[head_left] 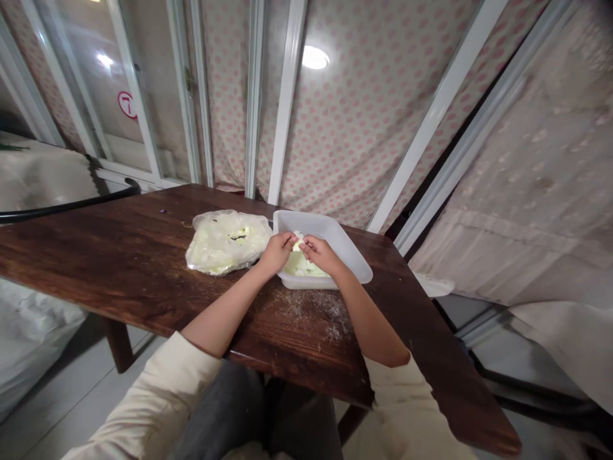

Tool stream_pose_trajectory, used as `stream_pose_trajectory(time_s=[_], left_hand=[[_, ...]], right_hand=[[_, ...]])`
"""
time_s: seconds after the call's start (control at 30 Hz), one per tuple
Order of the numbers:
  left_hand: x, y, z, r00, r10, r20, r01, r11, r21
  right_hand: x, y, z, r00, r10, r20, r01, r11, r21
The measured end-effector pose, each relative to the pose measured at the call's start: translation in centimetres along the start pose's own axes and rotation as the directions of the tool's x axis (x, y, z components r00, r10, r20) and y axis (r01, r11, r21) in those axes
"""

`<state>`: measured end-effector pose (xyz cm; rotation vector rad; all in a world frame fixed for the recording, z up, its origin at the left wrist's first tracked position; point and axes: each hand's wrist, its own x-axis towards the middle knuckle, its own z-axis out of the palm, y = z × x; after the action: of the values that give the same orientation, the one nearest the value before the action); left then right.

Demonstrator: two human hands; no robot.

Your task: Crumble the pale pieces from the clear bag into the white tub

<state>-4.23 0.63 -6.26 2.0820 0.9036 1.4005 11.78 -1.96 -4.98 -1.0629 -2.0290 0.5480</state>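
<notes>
Both hands meet over the front left part of a white plastic tub. My left hand [279, 251] pinches one side of a small pale green-white piece [297, 243], and my right hand [320, 251] pinches its other side. Inside the tub [352, 259], similar pale pieces [306, 266] lie on the bottom, partly hidden by my hands. Just left of the tub sits a clear plastic bag [215, 246] with pale yellow-green contents showing at its opening. What exactly the pieces are is too small to tell.
The dark wooden table [158, 255] has white crumbs [318, 313] scattered in front of the tub. Behind it stand white-framed glass panels with a dotted curtain [364, 128]. A black curved rail [71, 206] is at the left, and a large plastic bag [33, 338] at the lower left.
</notes>
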Motion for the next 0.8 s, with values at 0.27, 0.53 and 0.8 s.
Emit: stream_pose_trajectory(time_s=[0.27,0.53,0.8], left_hand=[[-0.4,0.6,0.0,0.996,-0.087,0.008,0.087,0.996,-0.021],[-0.9,1.5,0.0,0.976,-0.215,-0.039,0.212,0.975,-0.060],[-0.6,1.6,-0.2,0.979,-0.203,0.005,0.200,0.963,-0.178]], right_hand=[[0.3,0.0,-0.1,1.000,0.014,0.020,-0.018,0.973,0.228],[0.2,-0.5,-0.2,1.000,0.029,0.009,-0.030,0.983,0.180],[0.3,-0.4,-0.2,0.997,0.047,-0.065,-0.035,0.984,0.174]])
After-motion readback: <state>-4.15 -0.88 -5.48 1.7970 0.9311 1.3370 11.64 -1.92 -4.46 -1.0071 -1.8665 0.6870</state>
